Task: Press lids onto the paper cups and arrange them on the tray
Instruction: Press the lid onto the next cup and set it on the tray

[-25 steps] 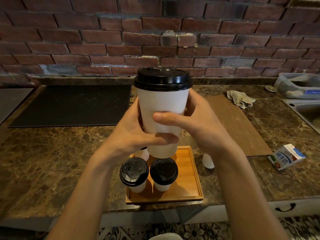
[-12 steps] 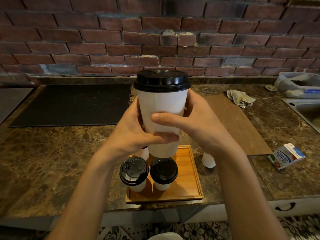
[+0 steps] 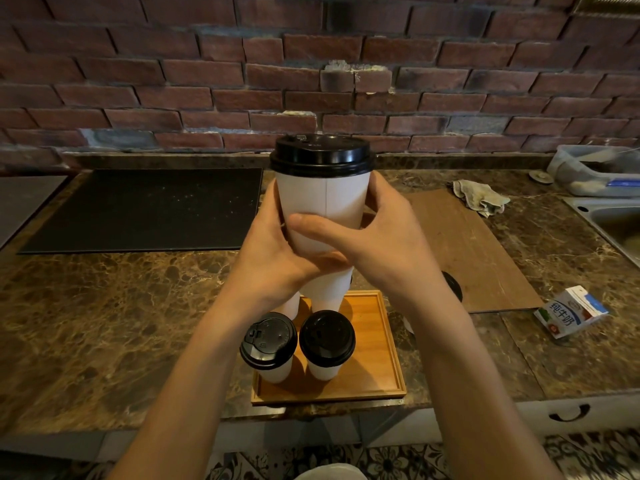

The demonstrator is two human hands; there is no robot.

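- I see both hands wrapped round one tall paper cup (image 3: 325,209), held upright in the air above the counter (image 3: 104,323).
- The left hand (image 3: 277,258) curls round the cup's left side and lower wall. The right hand (image 3: 384,244) grips the right side, its thumb laid across the front wall just above the left thumb.
- A black lid (image 3: 322,155) sits on the cup's rim, just above both grips. It looks level from here.
- Straight below the grip, a wooden tray (image 3: 377,341) lies near the counter's front edge.
- Two lidded cups stand side by side on the tray's left half, beneath the wrists: the left lidded cup (image 3: 269,341) and the right lidded cup (image 3: 327,336), very close together.
- Behind them, under the left wrist, the white wall of a third cup (image 3: 291,306) shows. I cannot tell whether it has a lid.
- To the right of the grip, another black-lidded cup (image 3: 452,285) peeps out from behind the right forearm, off the tray.
- Further right lie a brown board (image 3: 464,244), a crumpled cloth (image 3: 479,197) and a milk carton (image 3: 568,315).
- A black mat (image 3: 145,209) lies left of the grip.
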